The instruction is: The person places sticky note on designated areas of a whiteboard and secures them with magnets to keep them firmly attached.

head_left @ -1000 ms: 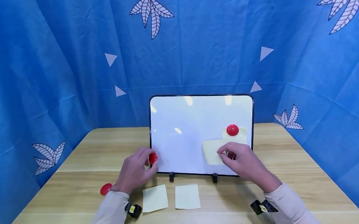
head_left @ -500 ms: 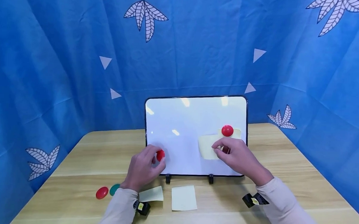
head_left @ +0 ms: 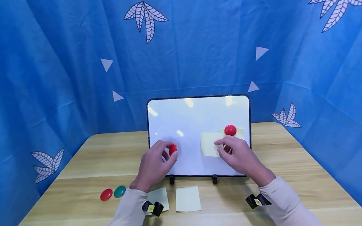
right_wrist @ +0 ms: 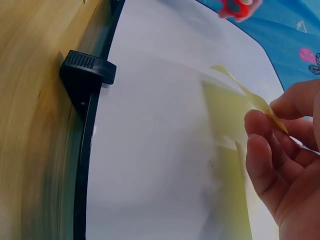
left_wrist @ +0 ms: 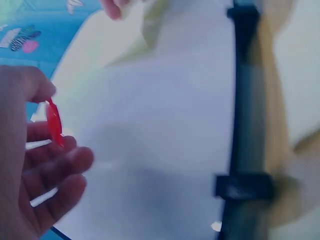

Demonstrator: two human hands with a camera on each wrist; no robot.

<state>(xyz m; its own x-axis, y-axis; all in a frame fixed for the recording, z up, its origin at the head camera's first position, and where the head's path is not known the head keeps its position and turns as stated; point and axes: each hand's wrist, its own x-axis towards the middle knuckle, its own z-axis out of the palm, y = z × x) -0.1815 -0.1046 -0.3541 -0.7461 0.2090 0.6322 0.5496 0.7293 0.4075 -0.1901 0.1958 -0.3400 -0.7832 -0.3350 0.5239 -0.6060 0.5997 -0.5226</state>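
Observation:
In the head view my left hand [head_left: 153, 165] pinches a round red magnet [head_left: 172, 150] by its edges, in front of the lower left of the whiteboard [head_left: 180, 119]. The left wrist view shows that magnet [left_wrist: 54, 122] edge-on between thumb and fingers. My right hand [head_left: 240, 158] pinches a pale yellow sticky note [head_left: 208, 144] at the board's right half. Seen from the right wrist, this note [right_wrist: 250, 97] stands off the board along its pinched edge, its shadow behind it. Just above that hand, another red magnet [head_left: 230, 130] sits on a second note [head_left: 240, 132] on the board.
Two sticky notes lie on the wooden table before the board, one bare [head_left: 188, 199], the other partly behind my left wrist. A red magnet [head_left: 106, 195] and a green magnet [head_left: 119, 191] lie at the left. Black feet [head_left: 215, 179] support the board; blue cloth [head_left: 183, 53] hangs behind.
My left hand has carried the red magnet rightward and up across the board's front, uncovering the green magnet on the table. The right hand has raised its note slightly.

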